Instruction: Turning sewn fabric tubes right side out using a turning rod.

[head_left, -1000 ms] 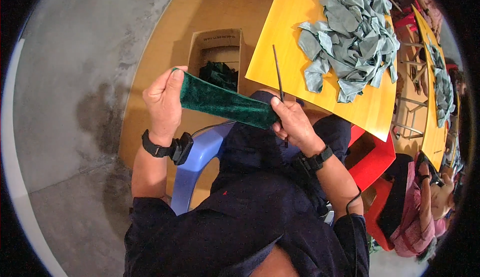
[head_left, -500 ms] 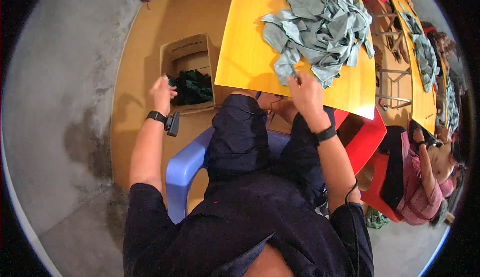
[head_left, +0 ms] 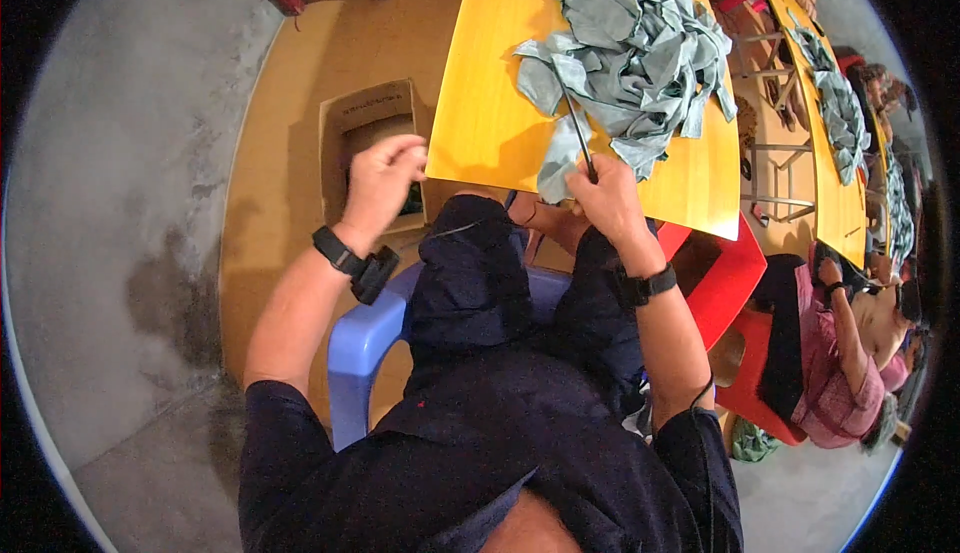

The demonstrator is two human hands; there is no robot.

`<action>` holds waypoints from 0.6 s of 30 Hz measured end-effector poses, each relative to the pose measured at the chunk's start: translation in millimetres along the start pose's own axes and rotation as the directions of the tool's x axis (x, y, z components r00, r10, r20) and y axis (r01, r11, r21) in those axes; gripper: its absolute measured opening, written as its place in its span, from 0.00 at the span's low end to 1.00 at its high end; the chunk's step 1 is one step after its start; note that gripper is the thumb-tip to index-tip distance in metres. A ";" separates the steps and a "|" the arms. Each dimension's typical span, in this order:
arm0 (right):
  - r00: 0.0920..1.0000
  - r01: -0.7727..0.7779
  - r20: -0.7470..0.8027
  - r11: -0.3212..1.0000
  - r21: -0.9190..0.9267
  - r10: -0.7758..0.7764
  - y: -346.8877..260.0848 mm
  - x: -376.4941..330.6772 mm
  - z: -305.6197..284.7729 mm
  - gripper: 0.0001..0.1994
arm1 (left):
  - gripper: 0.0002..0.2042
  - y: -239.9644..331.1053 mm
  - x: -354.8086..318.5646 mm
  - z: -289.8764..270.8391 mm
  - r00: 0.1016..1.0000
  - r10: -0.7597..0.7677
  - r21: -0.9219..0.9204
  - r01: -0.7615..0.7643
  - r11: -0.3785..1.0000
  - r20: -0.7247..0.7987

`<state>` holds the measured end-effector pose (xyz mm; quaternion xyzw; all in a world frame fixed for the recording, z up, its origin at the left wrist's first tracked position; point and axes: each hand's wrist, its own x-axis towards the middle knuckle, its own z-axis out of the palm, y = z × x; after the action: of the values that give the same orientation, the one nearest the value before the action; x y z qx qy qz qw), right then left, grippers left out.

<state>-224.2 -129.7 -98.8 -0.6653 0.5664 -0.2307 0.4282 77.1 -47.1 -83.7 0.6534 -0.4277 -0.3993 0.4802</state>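
My right hand [head_left: 608, 198] is closed round a slim, dark, pointed tool [head_left: 578, 133], its kind too small to make out, at the near edge of the yellow table [head_left: 490, 103]. The tool lies over a single grey-green cloth piece [head_left: 562, 161] at that edge. Just beyond it spreads a loose heap of grey-green cloth pieces [head_left: 640, 43]. My left hand [head_left: 382, 181] is in the air left of the table corner, in front of a cardboard box [head_left: 335, 143]. Its fingers are loosely bent and apart, and nothing shows in them. The hand hides most of the box's inside.
A blue plastic chair [head_left: 362, 338] is under me, with a red chair [head_left: 722, 268] to my right. A person in pink [head_left: 835, 383] sits further right by another yellow table [head_left: 835, 193] with cloth on it. A grey wall [head_left: 130, 173] stands on the left.
My left hand has moved up and right from the box toward the table corner. The tool in my right hand now points away over the cloth piece, which has shifted nearer the edge.
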 end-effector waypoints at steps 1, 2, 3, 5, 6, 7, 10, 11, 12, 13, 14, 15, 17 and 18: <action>0.997 -0.019 0.072 0.994 0.106 0.011 -17.1 -10.4 -4.3 0.09 | 0.10 7.9 -7.8 12.4 0.996 0.065 -0.038 -0.063 0.997 0.065; 0.998 -0.019 0.063 0.994 0.104 0.013 -24.4 -18.1 -8.8 0.09 | 0.09 20.6 -17.8 30.6 0.988 0.087 -0.054 -0.081 0.995 0.131; 0.999 -0.027 0.037 0.990 0.140 0.022 -29.6 -24.2 -10.9 0.10 | 0.09 31.6 -27.4 48.0 0.976 0.111 -0.074 -0.099 0.992 0.185; 0.999 -0.033 0.009 0.984 0.177 0.032 -31.8 -32.1 -14.5 0.11 | 0.08 29.3 -41.6 82.0 0.961 0.155 -0.123 -0.130 0.984 0.228; 0.999 -0.038 0.011 0.986 0.165 0.037 -30.1 -35.2 -17.5 0.10 | 0.07 27.3 -45.7 98.7 0.944 0.237 -0.088 -0.222 0.971 0.228; 0.999 -0.039 0.016 0.987 0.154 0.037 -29.5 -37.5 -19.2 0.10 | 0.07 25.3 -47.5 110.9 0.932 0.296 -0.035 -0.295 0.955 0.210; 0.999 0.046 -0.022 0.987 0.152 -0.043 -27.1 -49.3 -20.6 0.11 | 0.07 14.1 -51.9 133.2 0.931 0.306 -0.008 -0.311 0.950 0.200; 0.999 0.046 -0.023 0.987 0.155 -0.043 -28.4 -53.1 -20.0 0.11 | 0.07 9.2 -53.4 137.1 0.945 0.256 -0.035 -0.254 0.967 0.204; 1.000 0.008 0.011 0.976 0.219 -0.011 -31.2 -56.9 -19.6 0.11 | 0.07 10.6 -55.0 140.6 0.944 0.255 -0.034 -0.254 0.967 0.210; 0.999 -0.032 0.048 0.959 0.281 0.019 -32.8 -59.3 -18.3 0.10 | 0.07 11.6 -56.9 143.4 0.954 0.176 -0.096 -0.157 0.983 0.243; 0.999 -0.035 0.046 0.958 0.283 0.023 -31.8 -59.1 -15.8 0.10 | 0.07 12.5 -58.3 146.0 0.955 0.096 -0.153 -0.054 0.987 0.280; 0.998 -0.040 0.055 0.953 0.300 0.025 -29.5 -59.4 -12.2 0.10 | 0.07 15.1 -60.4 148.7 0.955 0.091 -0.150 -0.049 0.987 0.283; 0.994 -0.072 0.100 0.911 0.406 0.034 -24.3 -59.6 -7.8 0.10 | 0.06 19.6 -61.3 152.8 0.949 -0.177 -0.330 0.260 0.907 0.262; 0.994 -0.077 0.104 0.910 0.407 0.038 -24.4 -61.3 -9.2 0.10 | 0.06 16.5 -61.0 152.8 0.948 -0.182 -0.328 0.265 0.907 0.263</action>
<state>-233.4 -74.5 -62.7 -0.5538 0.5040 -0.3002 0.5909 -87.6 -36.1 -94.5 0.5499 -0.3211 -0.5950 0.4904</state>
